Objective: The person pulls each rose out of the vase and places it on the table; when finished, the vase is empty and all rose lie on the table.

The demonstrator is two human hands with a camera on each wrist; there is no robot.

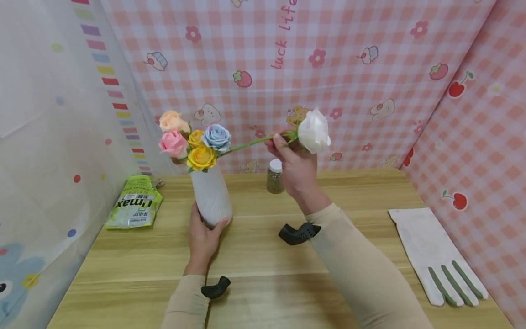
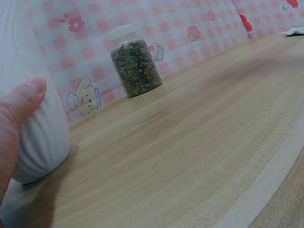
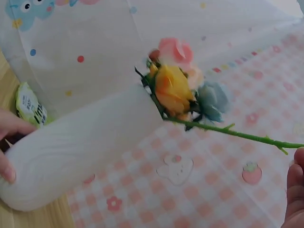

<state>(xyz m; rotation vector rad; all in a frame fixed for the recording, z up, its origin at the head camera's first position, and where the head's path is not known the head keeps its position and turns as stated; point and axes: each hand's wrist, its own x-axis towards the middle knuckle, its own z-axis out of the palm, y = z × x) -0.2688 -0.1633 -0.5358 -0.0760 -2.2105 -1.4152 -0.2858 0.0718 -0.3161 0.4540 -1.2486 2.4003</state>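
A white ribbed vase (image 1: pixel 212 196) stands slightly tilted on the table, and my left hand (image 1: pixel 203 240) grips it low down, thumb along its side. Orange, pink, blue and yellow artificial roses (image 1: pixel 201 158) fill its mouth. Up to the right, my right hand (image 1: pixel 302 176) pinches the green stem of a white artificial rose (image 1: pixel 314 131) just below the bloom. That stem (image 3: pixel 237 135) slants down leftward, its far end right at the vase's mouth beside the yellow and blue roses in the right wrist view.
Behind my right hand is a lidded jar (image 1: pixel 275 177) of small green beads. A green pouch (image 1: pixel 137 203) lies at the left, a white glove (image 1: pixel 435 256) with green-edged fingers at the right. Patterned cloth walls border the wooden table (image 1: pixel 255 292).
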